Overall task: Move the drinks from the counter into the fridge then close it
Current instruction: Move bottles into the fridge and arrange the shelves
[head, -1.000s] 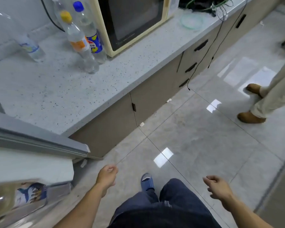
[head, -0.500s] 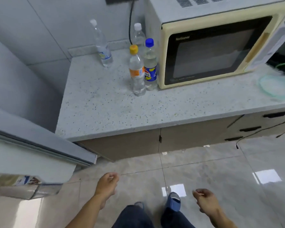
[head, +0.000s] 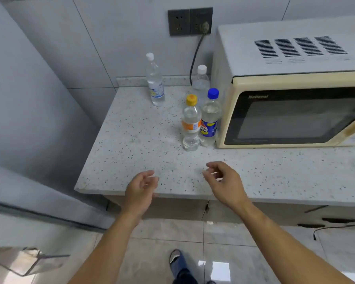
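Note:
Several drink bottles stand on the speckled counter [head: 131,152]. An orange-capped bottle [head: 190,124] and a blue-capped bottle [head: 210,119] stand side by side next to the microwave. Behind them a white-capped bottle [head: 201,80] is partly hidden, and another white-capped bottle [head: 155,80] stands near the back wall. My left hand [head: 140,189] hovers over the counter's front edge, fingers loosely curled, holding nothing. My right hand [head: 223,181] is raised over the counter in front of the two near bottles, also empty. The open fridge door [head: 29,228] shows at the lower left.
A cream microwave [head: 291,95] fills the counter's right side, its cord running up to a wall socket [head: 190,21]. A door shelf [head: 29,261] juts out of the fridge door at bottom left. Cabinet drawers [head: 316,218] sit below the counter. My foot [head: 178,261] stands on the tiled floor.
The view has turned and moved in toward the counter. Both hands have risen from beside my legs to above the counter's front edge, near the bottles.

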A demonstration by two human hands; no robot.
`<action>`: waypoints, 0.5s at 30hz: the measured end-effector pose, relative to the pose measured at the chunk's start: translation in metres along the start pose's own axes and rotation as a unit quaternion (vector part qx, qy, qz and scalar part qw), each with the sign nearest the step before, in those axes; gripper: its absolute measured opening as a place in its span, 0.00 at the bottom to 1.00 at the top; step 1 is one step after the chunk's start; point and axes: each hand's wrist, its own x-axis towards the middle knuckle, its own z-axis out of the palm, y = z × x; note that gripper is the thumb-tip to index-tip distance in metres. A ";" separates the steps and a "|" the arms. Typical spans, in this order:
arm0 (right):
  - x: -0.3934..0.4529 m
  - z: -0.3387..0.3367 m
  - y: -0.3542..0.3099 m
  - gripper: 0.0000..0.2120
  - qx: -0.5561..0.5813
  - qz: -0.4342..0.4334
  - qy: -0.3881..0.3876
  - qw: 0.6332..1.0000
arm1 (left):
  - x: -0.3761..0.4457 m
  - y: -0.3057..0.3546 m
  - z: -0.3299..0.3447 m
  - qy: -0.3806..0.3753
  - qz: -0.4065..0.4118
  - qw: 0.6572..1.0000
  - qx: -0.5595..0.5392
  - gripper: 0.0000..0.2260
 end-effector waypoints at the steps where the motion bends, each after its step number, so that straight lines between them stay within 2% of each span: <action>1: 0.014 -0.003 -0.014 0.11 -0.005 -0.032 0.019 0.999 | 0.011 0.016 0.002 0.002 0.014 1.000 -0.010 0.07; 6: 0.067 -0.016 -0.070 0.14 -0.041 -0.151 0.123 0.980 | 0.067 0.081 0.021 -0.003 0.080 0.996 -0.037 0.15; 9: 0.090 -0.025 -0.089 0.18 -0.125 -0.234 0.166 0.950 | 0.092 0.102 0.044 -0.047 0.113 0.992 -0.014 0.26; 12: 0.116 -0.032 -0.114 0.19 -0.191 -0.289 0.150 0.926 | 0.114 0.115 0.068 -0.088 0.127 0.988 -0.003 0.37; 15: 0.141 -0.034 -0.137 0.23 -0.345 -0.255 0.079 0.900 | 0.130 0.118 0.085 -0.098 0.148 0.984 -0.003 0.43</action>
